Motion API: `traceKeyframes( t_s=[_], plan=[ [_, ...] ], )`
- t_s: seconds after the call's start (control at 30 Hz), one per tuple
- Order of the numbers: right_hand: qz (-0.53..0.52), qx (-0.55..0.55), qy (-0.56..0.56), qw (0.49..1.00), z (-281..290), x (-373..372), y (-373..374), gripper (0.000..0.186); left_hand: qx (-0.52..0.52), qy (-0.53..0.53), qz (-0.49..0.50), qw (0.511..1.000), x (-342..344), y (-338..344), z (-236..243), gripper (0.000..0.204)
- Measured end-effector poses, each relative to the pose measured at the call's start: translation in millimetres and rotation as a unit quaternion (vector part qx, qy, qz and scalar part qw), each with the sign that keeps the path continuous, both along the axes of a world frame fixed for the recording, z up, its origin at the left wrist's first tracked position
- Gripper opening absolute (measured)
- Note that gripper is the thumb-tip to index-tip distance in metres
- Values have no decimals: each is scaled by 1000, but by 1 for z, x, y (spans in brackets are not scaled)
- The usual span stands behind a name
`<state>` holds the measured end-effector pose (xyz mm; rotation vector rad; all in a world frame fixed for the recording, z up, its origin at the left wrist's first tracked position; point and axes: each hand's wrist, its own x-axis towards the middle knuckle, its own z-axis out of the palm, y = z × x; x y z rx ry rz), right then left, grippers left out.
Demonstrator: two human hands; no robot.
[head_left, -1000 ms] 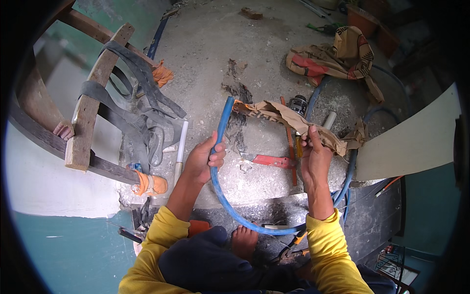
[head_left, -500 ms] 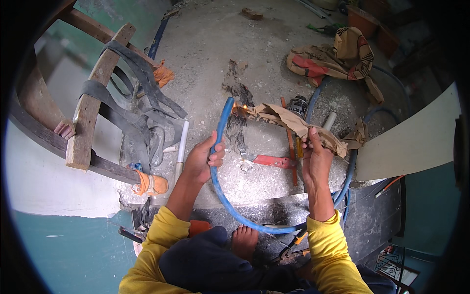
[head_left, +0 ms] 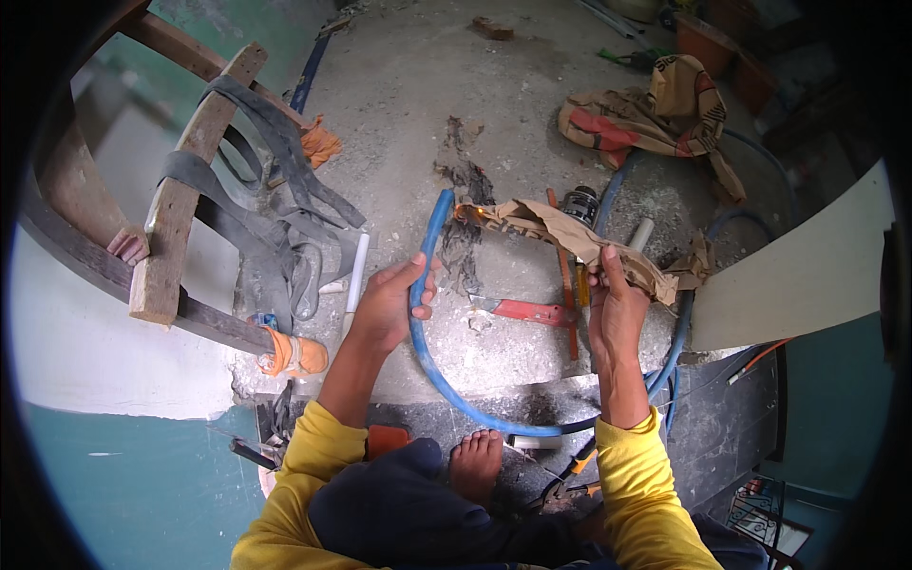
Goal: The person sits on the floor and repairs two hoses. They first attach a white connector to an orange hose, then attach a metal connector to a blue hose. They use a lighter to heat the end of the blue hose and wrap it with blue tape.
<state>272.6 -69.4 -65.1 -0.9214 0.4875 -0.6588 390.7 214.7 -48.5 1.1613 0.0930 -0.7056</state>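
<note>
My left hand (head_left: 391,302) is closed around a blue hose (head_left: 432,233) a little below its end, which points up and away from me. From there the hose bends down in a wide loop past my right forearm. In my right hand (head_left: 617,304) I pinch a strip of crumpled brown paper (head_left: 546,226). The paper's far tip glows with a small flame close beside the hose end; whether they touch I cannot tell. A red-handled utility knife (head_left: 522,311) lies on the concrete below the paper. A white pipe piece (head_left: 357,271) lies left of my left hand.
A wooden ladder (head_left: 190,180) draped with grey straps leans at left. Black ash (head_left: 465,180) marks the concrete floor (head_left: 380,114). A dark can (head_left: 579,204) stands behind the paper. Farther right lies a torn brown paper bag (head_left: 646,119). Orange-handled pliers (head_left: 575,465) lie near my foot.
The flame at the paper's tip looks smaller. The hose loop has risen slightly, showing more of a white pipe piece near my foot. Both hands keep their grip.
</note>
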Motion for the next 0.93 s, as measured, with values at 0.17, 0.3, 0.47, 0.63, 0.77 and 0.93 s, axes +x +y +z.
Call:
traceKeyframes(
  t_s=[0.17, 0.3, 0.47, 0.63, 0.77, 0.93],
  plan=[
    [-11, 0, 5, 1000, 1, 0, -1, 18, 108, -105, 18, 988, -8, -8, 7, 30],
    [-15, -12, -2, 1000, 4, 0, -3, 19, 193, -178, 14, 965, -15, -17, 12, 29],
    [-18, -21, 7, 1000, 11, -3, -4, 19, 269, -311, 43, 911, -17, -21, 5, 27],
    [-17, -43, 8, 999, 15, -8, -3, 20, 327, -465, 60, 821, -16, -23, -2, 20],
    [-16, -56, 11, 998, 15, -11, -4, 20, 352, -496, 66, 791, -22, -29, 11, 17],
    [-13, -63, 13, 998, 13, -13, -4, 20, 374, -508, 64, 774, -22, -30, 11, 17]
  ],
)
